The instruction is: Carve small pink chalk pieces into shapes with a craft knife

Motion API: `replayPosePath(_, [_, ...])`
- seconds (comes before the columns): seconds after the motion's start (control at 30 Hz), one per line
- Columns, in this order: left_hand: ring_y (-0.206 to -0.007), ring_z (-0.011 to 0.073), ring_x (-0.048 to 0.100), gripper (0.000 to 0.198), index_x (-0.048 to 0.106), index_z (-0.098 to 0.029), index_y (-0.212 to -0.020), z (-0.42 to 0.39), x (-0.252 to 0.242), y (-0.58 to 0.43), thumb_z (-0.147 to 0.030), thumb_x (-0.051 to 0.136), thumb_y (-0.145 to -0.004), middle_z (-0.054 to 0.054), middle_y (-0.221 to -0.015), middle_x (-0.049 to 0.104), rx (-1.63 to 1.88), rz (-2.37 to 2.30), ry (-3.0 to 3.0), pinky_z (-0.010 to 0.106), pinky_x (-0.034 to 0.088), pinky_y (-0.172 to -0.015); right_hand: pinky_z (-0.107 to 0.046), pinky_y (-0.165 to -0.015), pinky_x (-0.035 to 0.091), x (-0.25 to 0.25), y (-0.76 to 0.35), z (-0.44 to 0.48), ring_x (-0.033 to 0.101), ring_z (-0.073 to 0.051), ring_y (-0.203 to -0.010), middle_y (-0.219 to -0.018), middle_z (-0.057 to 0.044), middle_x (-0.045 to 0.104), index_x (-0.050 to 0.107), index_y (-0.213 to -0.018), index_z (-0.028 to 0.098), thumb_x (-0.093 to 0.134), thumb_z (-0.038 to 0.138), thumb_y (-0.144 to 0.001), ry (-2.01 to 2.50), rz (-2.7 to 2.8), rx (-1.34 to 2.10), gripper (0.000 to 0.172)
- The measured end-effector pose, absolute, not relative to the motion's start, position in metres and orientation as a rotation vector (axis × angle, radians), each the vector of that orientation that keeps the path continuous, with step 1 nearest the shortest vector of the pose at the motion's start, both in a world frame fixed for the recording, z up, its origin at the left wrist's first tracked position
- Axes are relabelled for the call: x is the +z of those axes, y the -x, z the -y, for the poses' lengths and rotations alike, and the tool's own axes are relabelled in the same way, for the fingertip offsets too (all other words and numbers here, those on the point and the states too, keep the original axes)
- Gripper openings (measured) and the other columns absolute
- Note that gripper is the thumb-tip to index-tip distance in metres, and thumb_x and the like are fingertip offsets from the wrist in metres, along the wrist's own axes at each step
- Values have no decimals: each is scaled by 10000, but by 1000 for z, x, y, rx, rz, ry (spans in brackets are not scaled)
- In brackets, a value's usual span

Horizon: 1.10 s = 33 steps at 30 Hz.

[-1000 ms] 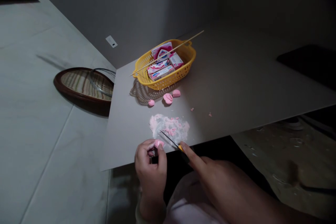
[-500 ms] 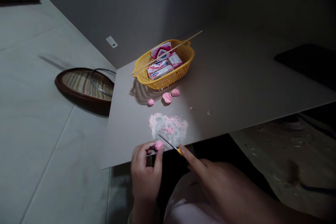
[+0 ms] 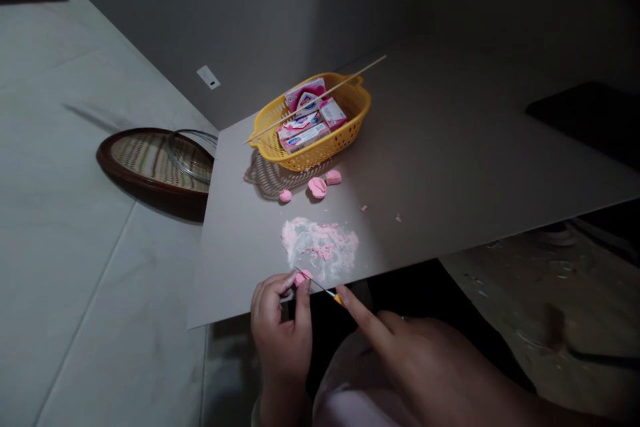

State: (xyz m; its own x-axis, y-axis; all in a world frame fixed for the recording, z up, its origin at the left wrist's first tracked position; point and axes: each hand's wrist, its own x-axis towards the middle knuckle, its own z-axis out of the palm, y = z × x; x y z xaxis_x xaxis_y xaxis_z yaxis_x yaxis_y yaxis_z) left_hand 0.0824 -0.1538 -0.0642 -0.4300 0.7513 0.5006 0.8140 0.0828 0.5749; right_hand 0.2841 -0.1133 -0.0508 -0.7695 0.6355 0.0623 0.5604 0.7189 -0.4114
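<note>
Between the thumb and fingers of my left hand [image 3: 281, 320] is a small rounded piece of pink soap [image 3: 302, 276], held at the table's near edge. My right hand [image 3: 385, 333] grips a knife [image 3: 326, 290] by its yellow handle, index finger stretched along it. The thin blade lies across the soap piece and appears to touch it. Just beyond is a smeared patch of pink and white shavings [image 3: 323, 250]. Farther back sit three pink soap lumps: a small one [image 3: 285, 195], a broad cracked one [image 3: 317, 187] and a blocky one [image 3: 333, 177].
A yellow plastic basket [image 3: 313, 159] holds several pink soap boxes [image 3: 306, 137], with a thin stick [image 3: 361, 72] across its rim. Two crumbs [image 3: 364, 207] lie on the grey table [image 3: 425, 187]. Left of the table stands a brown-rimmed woven stool [image 3: 145, 180] bearing coiled wire [image 3: 183, 161].
The knife blade has moved left and down, from beside the soap piece to across it. My left hand keeps its hold. The view has shifted slightly.
</note>
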Motion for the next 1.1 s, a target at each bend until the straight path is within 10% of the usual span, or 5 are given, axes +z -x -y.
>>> replayPosePath(1.1, [-781, 180, 663, 156, 687, -215, -919, 146, -62, -91, -369, 671, -935, 29, -873, 700, -1332, 2410, 1476, 311, 542, -752, -329, -448, 132, -41, -283, 115, 657, -191, -480, -744, -19, 719, 355, -1602, 186, 552, 68, -661, 1025, 2865, 545, 969])
